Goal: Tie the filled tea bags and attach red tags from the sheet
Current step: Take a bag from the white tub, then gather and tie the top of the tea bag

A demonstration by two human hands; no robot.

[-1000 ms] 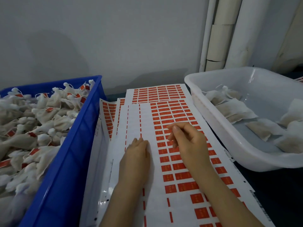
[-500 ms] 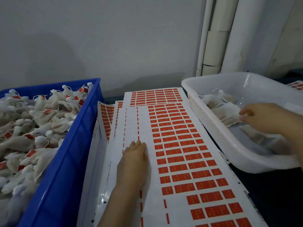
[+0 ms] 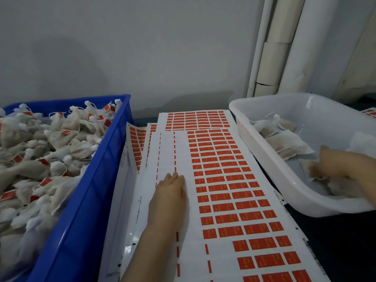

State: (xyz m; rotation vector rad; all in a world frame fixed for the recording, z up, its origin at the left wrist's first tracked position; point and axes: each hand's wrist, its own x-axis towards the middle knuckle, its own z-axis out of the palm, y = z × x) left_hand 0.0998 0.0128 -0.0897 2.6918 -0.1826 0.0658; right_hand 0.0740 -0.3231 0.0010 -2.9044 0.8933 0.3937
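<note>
- My right hand [image 3: 337, 165], at the frame's right edge, closes on a limp filled white tea bag [image 3: 313, 169] inside the white plastic tub [image 3: 264, 159].
- My left hand [image 3: 168, 198] presses flat on the white sheet of red tags [image 3: 223, 180], centre frame, left of the bag.

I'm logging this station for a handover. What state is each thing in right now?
Blue crate: heaped with tied, tagged bags.
Top tag sheet: flat, left columns peeled off.
White tub: nearly empty, a few untied bags left.
Left hand: flat on the sheet.
Right hand: in the tub on a tea bag; grip blurred.
</note>
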